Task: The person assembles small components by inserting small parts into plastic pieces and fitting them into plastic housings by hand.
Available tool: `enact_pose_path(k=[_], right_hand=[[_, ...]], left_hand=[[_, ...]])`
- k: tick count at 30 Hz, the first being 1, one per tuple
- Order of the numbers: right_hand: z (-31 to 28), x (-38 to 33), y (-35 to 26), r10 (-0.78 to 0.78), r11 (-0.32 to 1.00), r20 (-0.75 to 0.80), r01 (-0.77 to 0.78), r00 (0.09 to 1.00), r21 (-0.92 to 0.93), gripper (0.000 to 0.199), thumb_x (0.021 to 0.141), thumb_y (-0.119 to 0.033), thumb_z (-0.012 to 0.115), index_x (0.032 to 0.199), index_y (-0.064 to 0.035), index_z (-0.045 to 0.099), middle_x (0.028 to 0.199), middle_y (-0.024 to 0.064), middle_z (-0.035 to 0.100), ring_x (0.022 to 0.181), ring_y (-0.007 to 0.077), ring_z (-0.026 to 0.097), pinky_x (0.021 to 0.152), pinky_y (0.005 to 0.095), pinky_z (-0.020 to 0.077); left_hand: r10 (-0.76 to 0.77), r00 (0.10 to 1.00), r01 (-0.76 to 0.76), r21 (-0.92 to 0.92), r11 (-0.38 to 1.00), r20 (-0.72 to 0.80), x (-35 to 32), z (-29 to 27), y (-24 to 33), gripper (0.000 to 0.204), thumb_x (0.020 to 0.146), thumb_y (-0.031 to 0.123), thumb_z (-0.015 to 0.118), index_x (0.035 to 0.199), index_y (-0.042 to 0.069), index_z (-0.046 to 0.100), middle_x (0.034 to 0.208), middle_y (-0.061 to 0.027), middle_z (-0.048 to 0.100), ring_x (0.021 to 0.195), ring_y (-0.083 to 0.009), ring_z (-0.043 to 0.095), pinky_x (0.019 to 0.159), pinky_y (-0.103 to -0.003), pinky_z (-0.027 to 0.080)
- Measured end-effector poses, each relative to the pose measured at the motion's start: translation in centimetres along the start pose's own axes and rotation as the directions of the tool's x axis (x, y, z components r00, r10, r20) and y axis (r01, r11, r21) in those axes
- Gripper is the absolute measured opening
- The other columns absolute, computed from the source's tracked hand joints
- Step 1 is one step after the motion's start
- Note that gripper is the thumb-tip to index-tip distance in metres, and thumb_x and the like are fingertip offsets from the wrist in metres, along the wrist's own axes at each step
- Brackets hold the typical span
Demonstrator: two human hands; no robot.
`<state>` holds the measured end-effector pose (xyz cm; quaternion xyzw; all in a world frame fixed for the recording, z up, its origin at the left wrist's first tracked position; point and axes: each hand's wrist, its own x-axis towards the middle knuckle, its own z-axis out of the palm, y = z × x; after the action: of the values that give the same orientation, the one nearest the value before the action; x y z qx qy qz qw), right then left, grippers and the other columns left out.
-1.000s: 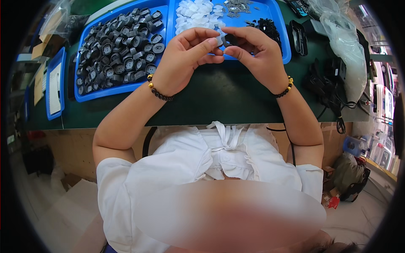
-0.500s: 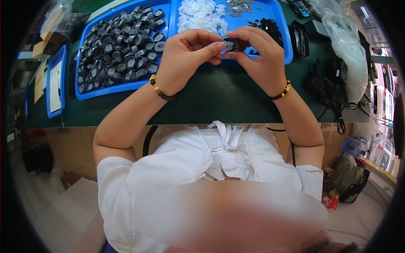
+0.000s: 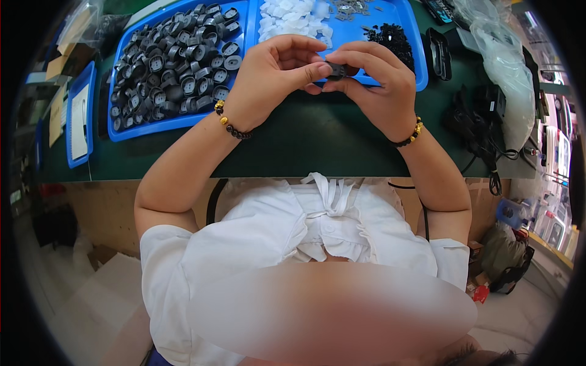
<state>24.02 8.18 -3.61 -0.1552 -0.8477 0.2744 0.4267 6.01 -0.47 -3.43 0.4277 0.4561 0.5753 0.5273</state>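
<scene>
Between both hands, just over the near rim of the right blue tray point(image 3: 420, 61), I hold a small round dark plastic housing point(image 3: 336, 72). My left hand point(image 3: 276, 74) has its thumb and fingertips closed on the housing's left side. My right hand point(image 3: 378, 82) pinches its right side between thumb and forefinger. The fingers partly cover the piece. A heap of similar dark grey housings point(image 3: 174, 67) fills the left blue tray point(image 3: 165, 129). In the right tray lie translucent white pieces point(image 3: 290, 24), small grey metal parts point(image 3: 351, 8) and small black parts point(image 3: 390, 43).
On the green table point(image 3: 287, 146), an open black case point(image 3: 438, 53) stands right of the trays. Beyond it are a black adapter with cables point(image 3: 482, 110) and clear plastic bags point(image 3: 497, 55). At the left, a narrow blue tray point(image 3: 90, 116) holds white paper point(image 3: 79, 125) and a pen.
The housing has turned in my fingers: its lighter grey face showed before, and a dark side shows now. Both hands stay close together in nearly the same place.
</scene>
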Motion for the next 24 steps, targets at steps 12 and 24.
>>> enact_pose_path(k=[12,24], right_hand=[[-0.2,0.1,0.4,-0.042,0.999,0.023,0.041,0.999,0.027,0.036,0.063,-0.006,0.085,0.096,-0.0099,0.074,0.101,0.0051,0.065,0.093,0.0196,0.062,0.079,0.0275,0.0522],[-1.6,0.8,0.4,-0.057,0.936,0.292,-0.051,0.955,0.348,0.037,0.065,-0.008,0.086,0.1,-0.0094,0.074,0.112,0.0063,0.057,0.099,0.02,0.06,0.086,0.0301,0.0501]], left_hand=[[-0.016,0.993,0.008,0.067,0.998,0.116,-0.4,-0.3,-0.4,0.026,0.095,0.013,0.062,0.116,-0.001,0.061,0.093,-0.0068,0.068,0.078,-0.0124,0.067,0.068,-0.023,0.057],[-0.193,0.917,0.199,0.017,0.98,0.35,-0.3,-0.7,1.8,0.023,0.091,0.016,0.067,0.105,-0.001,0.062,0.083,-0.0065,0.068,0.067,-0.0109,0.067,0.062,-0.024,0.057]])
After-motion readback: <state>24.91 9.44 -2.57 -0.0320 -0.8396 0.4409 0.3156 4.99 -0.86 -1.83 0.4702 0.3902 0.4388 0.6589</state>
